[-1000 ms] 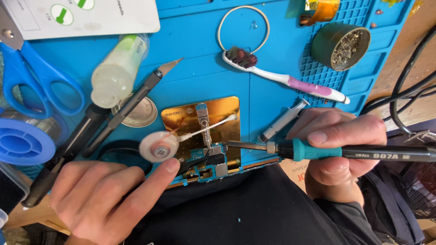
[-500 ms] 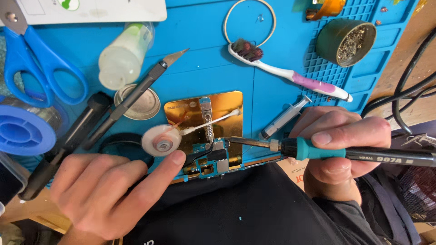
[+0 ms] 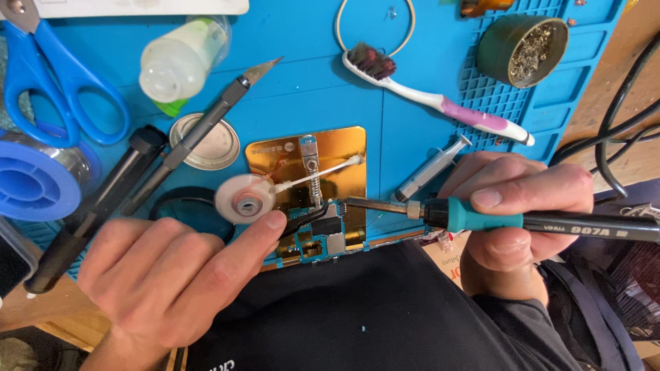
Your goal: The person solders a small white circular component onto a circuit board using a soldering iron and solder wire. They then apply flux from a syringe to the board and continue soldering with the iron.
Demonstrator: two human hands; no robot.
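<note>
**Iron tip on the little board, left hand steadying it**

The small circuit board [image 3: 323, 237] sits clamped at the lower edge of a gold holder plate [image 3: 344, 154], near the front rim of the blue work mat [image 3: 330, 89] on the table. The soldering iron [image 3: 474, 218] lies nearly horizontal, its long axis running right to left, with the tip just reaching the board's right side. So the board is straight left of the right hand [image 3: 515, 213], whose grip is wrapped tight around the iron's teal collar.

The left hand [image 3: 172, 275] is the nearer one: fingers mostly spread, index fingertip touching the board's left edge, right below a small white wick spool [image 3: 246, 199]. It isn't clamped on anything.

Room is tight. A cotton swab [image 3: 320, 173] lies across the plate above the board, a syringe [image 3: 433, 168] sits just above the iron's shaft, and a craft knife [image 3: 199, 134] and black pen [image 3: 96, 206] angle in from the left. Below the board there's only dark fabric, past the mat's edge.
</note>
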